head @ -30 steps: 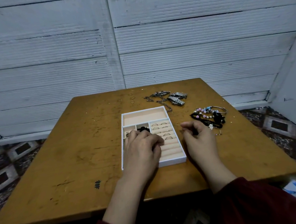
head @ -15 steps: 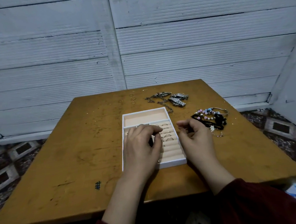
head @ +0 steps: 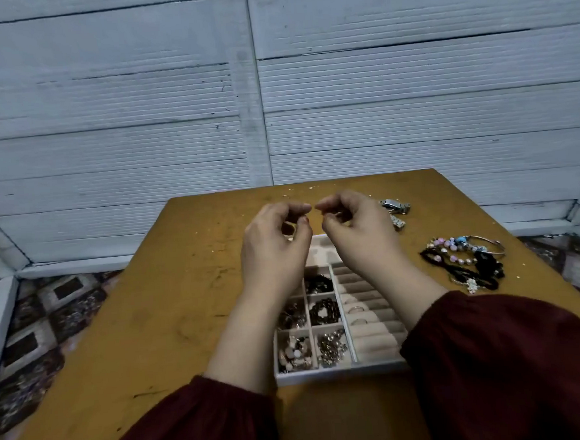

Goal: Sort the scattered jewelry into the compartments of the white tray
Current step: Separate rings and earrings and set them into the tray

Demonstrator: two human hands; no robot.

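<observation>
Holds the left hand (head: pixel 273 248) and the right hand (head: pixel 358 235) raised side by side above the far end of the white tray (head: pixel 340 375), forefinger tips almost touching. Curls the fingers of each hand inward, thumb set against forefinger as in a pinch. Cannot tell the thing pinched, if any: too small and too shaded.

Finds sorted stock in the tray: dark beads (head: pixel 324 312) and mixed small pieces in the square compartments on the tray's left side, and a few rings (head: pixel 356 309) seated in the padded rolls on its right side. Cannot inspect most of the long compartment at the tray's far end, hidden behind the hands.

Locates the unsorted jewelry on the worktop (head: pixel 152 332), all of it to the right of the tray. Places a metal watch (head: pixel 394 205) beyond the tray's far right corner, close by the right hand in this view. Places a heap of beaded bracelets and black cord (head: pixel 463 262) well apart from the tray's right wall, spread roughly crosswise, in line with the tray's far wall.

Rates the right hand the nearer to both lots and the left hand the worse placed, with the tray to cross. Judges the coming move to turn on a reach rightward from above the tray's far end, short to the watch, longer and nearward to the heap. Flags tangled strands in the heap as a likely snag on lifting.
</observation>
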